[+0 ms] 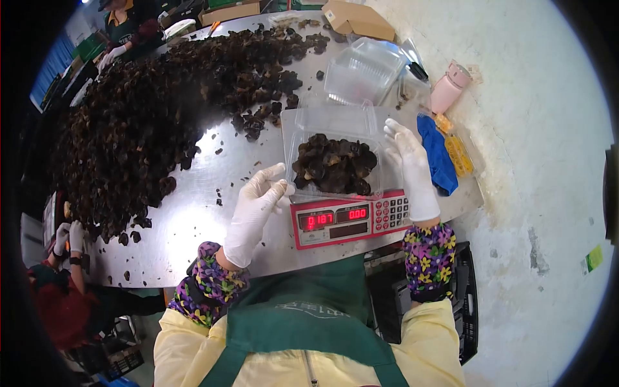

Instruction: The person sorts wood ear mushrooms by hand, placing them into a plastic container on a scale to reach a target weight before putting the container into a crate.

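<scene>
At the lower left, a co-worker's gloved hands (68,237) are resting by the steel table (193,219), where a heap of dark wood-ear fungus (142,109) is spreading across the upper left. Below centre, the white-gloved left hand (255,209) is touching the left rim of a clear clamshell box (329,122) of fungus sitting on a red scale (351,219). Its fingers are bunched together, and whether they are pinching the rim is unclear. The right hand (412,171) is lying flat against the box's right side, fingers straight and slightly apart. A blue cloth (440,155) is lying just beyond.

Shiny steel table (193,213) on a pale, stained concrete floor (535,161) — evenly lit.
</scene>
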Tool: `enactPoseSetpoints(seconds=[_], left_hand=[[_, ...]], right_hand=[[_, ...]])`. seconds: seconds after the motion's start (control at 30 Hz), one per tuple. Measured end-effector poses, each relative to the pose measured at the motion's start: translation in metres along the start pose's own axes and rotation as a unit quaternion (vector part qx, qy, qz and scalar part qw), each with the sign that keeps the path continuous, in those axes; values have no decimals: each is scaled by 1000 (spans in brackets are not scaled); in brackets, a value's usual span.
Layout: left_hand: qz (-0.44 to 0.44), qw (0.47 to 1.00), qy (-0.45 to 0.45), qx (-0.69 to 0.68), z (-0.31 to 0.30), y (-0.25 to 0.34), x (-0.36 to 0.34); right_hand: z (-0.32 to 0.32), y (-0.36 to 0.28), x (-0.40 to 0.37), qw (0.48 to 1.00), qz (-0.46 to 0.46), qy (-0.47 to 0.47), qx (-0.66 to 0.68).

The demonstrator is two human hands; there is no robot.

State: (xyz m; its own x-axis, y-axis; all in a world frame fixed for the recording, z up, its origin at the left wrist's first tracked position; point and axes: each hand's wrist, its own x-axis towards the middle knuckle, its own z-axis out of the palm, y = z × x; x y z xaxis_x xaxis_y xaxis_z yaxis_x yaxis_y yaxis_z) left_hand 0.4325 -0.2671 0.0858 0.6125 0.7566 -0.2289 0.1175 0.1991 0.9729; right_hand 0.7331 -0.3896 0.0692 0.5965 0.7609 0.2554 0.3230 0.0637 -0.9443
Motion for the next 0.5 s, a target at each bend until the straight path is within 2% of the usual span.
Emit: enactPoseSetpoints(seconds=[0.03,0.07,0.1,0.13,0.2,0.27,0.33,0.4,0.43,0.47,0.5], left_hand=[[-9,1000,0,-7,3,0,1],[-6,1000,-1,-7,3,-2,4],[-12,1000,-13,-24,3,-7,7],[-18,999,-24,-40,2,-8,8],[-17,999,-20,-46,4,-7,7],[-16,998,-17,-51,4,-5,7],[-51,992,-27,-114,2,-4,7],[-75,986,-39,-142,1,6,3],[-96,979,-52,-172,1,9,2],[-97,979,-49,-173,1,9,2],[-89,983,-41,-155,3,8,2]], right_hand=[[3,8,10,985,93,17,146],[7,8,19,939,183,31,288],[9,8,28,924,218,7,315],[9,11,37,924,217,5,316],[7,21,50,867,283,-32,409],[-3,15,54,872,253,-70,413],[-6,0,49,875,225,-105,416],[-4,-30,13,976,106,-59,182],[-12,-23,3,989,-91,-71,-90],[-8,-27,-16,989,-91,-74,-90],[0,-34,-38,978,-112,-26,-172]])
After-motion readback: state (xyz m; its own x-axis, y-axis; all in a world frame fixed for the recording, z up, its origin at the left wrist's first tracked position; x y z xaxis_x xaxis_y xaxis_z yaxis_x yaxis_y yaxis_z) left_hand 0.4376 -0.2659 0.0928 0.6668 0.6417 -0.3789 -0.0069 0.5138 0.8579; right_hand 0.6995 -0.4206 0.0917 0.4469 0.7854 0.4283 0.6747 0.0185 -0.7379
